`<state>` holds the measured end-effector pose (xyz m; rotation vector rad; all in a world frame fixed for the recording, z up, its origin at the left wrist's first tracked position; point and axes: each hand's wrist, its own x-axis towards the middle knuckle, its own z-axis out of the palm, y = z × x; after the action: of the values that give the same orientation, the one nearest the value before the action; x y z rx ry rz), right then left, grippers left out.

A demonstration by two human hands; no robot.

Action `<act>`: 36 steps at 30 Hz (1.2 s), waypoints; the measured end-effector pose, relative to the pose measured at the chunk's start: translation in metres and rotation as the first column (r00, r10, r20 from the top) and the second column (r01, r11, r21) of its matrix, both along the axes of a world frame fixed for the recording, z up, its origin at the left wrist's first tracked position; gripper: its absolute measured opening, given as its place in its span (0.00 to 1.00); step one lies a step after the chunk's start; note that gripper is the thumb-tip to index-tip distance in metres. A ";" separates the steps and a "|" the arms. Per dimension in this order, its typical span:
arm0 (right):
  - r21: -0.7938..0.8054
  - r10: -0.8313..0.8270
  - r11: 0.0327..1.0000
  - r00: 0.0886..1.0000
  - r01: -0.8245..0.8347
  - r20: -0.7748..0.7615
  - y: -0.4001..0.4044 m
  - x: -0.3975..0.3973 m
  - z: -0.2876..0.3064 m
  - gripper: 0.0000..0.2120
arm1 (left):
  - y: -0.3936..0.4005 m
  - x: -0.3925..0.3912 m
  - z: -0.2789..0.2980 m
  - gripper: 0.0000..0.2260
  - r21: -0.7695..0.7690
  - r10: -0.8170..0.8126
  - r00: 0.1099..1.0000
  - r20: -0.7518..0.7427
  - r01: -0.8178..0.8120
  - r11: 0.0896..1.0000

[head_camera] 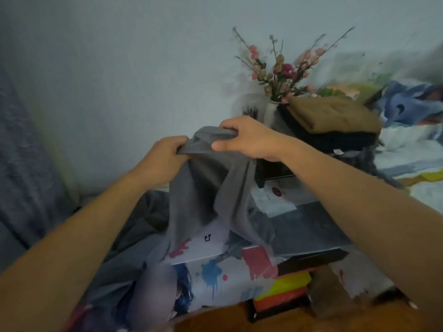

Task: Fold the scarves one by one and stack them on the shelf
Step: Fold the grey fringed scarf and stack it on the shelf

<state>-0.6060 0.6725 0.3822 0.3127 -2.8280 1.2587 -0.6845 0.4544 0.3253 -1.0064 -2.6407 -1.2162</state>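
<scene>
Grey scarf (206, 188) hangs in the air in front of the person, bunched at its top edge between both hands and trailing down in loose folds to the patterned bedding (215, 276) below. Left hand (163, 159) grips the left end of that top edge, fingers curled round the cloth; right hand (249, 137) pinches the right end just beside it, thumb under and fingers over the fabric. The two hands are close together, nearly touching, with the gathered edge running between them. Beyond the right hand, a folded brown scarf (333, 113) lies on top of a folded dark one (335, 140) on a dark shelf (271, 171), near a vase of flowers (280, 75).
</scene>
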 end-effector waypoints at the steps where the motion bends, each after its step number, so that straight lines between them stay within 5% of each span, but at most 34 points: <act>1: -0.007 0.038 0.999 0.992 -0.037 0.123 0.005 0.002 -0.005 0.09 | -0.013 -0.005 0.010 0.10 -0.075 0.049 0.993 -0.106 -0.057 0.996; 3: 0.266 -0.004 0.961 0.960 -0.073 0.279 0.014 0.002 -0.023 0.06 | -0.040 -0.022 0.026 0.10 -0.153 0.160 0.947 -0.280 -0.208 0.966; 4: 0.505 -0.085 0.861 0.960 -0.065 0.269 0.020 -0.003 -0.033 0.09 | -0.053 -0.029 0.034 0.08 -0.160 0.208 0.926 -0.315 -0.268 0.950; 7: 0.819 -0.262 0.556 0.965 0.142 0.010 0.040 -0.030 -0.035 0.12 | -0.080 -0.044 0.050 0.09 -0.175 0.305 0.884 -0.353 -0.383 0.907; 11: 0.477 -0.538 0.588 0.757 0.653 -0.371 0.054 -0.056 0.025 0.08 | -0.098 -0.060 0.080 0.10 -0.097 0.434 0.810 -0.394 -0.506 0.857; 15: 0.094 -0.537 0.600 0.487 0.795 -0.689 0.047 -0.078 0.093 0.12 | -0.119 -0.090 0.135 0.06 0.074 0.604 0.697 -0.386 -0.629 0.774; 17: -0.008 -0.563 0.671 0.502 0.741 -0.656 0.036 -0.083 0.118 0.15 | -0.129 -0.104 0.154 0.03 0.106 0.655 0.632 -0.415 -0.681 0.724; 19: -0.016 -0.513 0.789 0.644 0.615 -0.568 0.026 -0.082 0.123 0.13 | -0.141 -0.115 0.161 0.07 0.114 0.714 0.562 -0.418 -0.747 0.655; 22: 0.338 -0.205 0.881 0.912 0.330 -0.356 0.021 -0.061 0.098 0.18 | -0.167 -0.126 0.155 0.14 0.124 0.827 0.469 -0.310 -0.842 0.524; 24: 0.552 -0.123 0.829 0.992 0.090 0.022 0.030 -0.046 0.068 0.23 | -0.188 -0.133 0.141 0.16 0.100 0.887 0.412 -0.211 -0.893 0.438; 26: 0.746 -0.193 0.658 0.936 -0.098 0.293 0.041 -0.039 0.035 0.20 | -0.201 -0.134 0.122 0.16 0.061 0.918 0.360 -0.167 -0.925 0.374; 27: 0.813 -0.247 0.575 0.927 -0.096 0.284 0.047 -0.040 0.024 0.18 | -0.201 -0.134 0.112 0.16 0.035 0.921 0.352 -0.168 -0.931 0.362; 29: 0.823 -0.351 0.541 0.936 0.173 0.034 0.055 -0.045 0.019 0.13 | -0.198 -0.131 0.096 0.16 -0.011 0.919 0.364 -0.151 -0.930 0.367; 32: 0.402 -0.618 0.628 0.741 0.666 -0.262 0.067 -0.062 0.031 0.08 | -0.197 -0.131 0.082 0.16 -0.039 0.918 0.383 -0.099 -0.924 0.381; 36: 0.134 -0.724 0.611 0.619 0.780 -0.303 0.062 -0.071 0.050 0.15 | -0.202 -0.133 0.076 0.16 -0.024 0.925 0.368 -0.094 -0.930 0.368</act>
<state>-0.6769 0.7343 0.4319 -0.6676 -2.4287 0.6120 -0.8177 0.2521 0.4018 0.5335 -2.4478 -0.7202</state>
